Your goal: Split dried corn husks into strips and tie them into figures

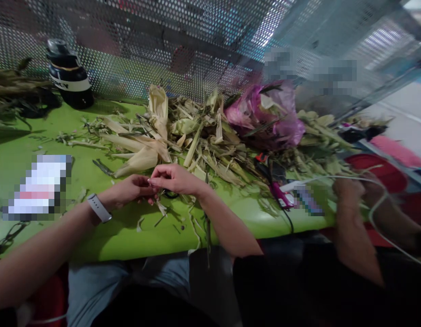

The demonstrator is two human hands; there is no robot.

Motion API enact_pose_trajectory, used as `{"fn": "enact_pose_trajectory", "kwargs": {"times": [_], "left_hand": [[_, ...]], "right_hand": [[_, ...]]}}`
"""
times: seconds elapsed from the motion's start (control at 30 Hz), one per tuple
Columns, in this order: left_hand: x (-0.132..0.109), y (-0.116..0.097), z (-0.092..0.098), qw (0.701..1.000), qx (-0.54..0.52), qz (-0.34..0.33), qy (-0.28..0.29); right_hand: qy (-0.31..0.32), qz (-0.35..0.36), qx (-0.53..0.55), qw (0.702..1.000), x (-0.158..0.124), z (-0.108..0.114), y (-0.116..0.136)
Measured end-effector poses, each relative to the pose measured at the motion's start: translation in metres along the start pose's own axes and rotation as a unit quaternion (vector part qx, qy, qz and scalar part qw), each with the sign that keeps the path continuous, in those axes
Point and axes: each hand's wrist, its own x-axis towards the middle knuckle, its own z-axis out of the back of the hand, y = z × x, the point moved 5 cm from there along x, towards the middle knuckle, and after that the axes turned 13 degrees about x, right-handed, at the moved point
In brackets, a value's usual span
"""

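Observation:
My left hand, with a pale watch band on its wrist, is closed with its fingertips drawn together. My right hand meets it, thumb and fingers pinched at the left fingertips. Whatever lies between them is too small to make out. Just behind the hands lies a heap of dry corn husks, pale yellow and brown. A dark loop shows below my right hand. Small husk scraps are scattered on the green table cover under both hands.
A dark bottle stands at the back left, near a phone with a chain. A pink plastic bag rests on the husks. At right are another phone, a white cable and a co-worker's hands. Perforated metal panels rise behind.

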Motion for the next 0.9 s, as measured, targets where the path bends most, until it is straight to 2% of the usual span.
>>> {"fn": "enact_pose_trajectory", "kwargs": {"times": [0.1,0.3,0.43,0.5,0.57,0.73,0.8,0.9], "left_hand": [[0.000,0.001,-0.003,1.000,0.009,0.004,0.010],[0.001,0.001,-0.003,1.000,-0.018,0.001,0.020],[0.001,-0.001,-0.003,0.999,-0.028,-0.007,0.034],[0.000,-0.002,-0.002,0.999,-0.027,-0.007,0.045],[0.000,-0.002,0.000,0.999,-0.016,-0.008,0.050],[0.003,0.003,0.009,0.997,0.040,-0.031,0.050],[0.005,0.004,0.012,0.997,0.054,-0.042,0.045],[0.005,0.004,0.013,0.997,0.060,-0.035,0.042]], "right_hand": [[0.000,0.005,0.000,1.000,0.002,-0.004,-0.002],[-0.043,0.006,0.010,0.999,0.009,-0.006,-0.011],[-0.159,0.039,0.070,0.984,0.010,0.010,-0.014],[-0.189,0.030,0.089,0.978,0.009,0.018,-0.015],[-0.167,-0.004,0.078,0.983,0.008,0.020,-0.014],[-0.032,-0.096,0.053,0.993,0.005,0.007,-0.012],[0.011,-0.112,0.065,0.992,0.004,0.002,-0.014],[0.043,-0.119,0.072,0.989,0.006,0.000,-0.019]]}}
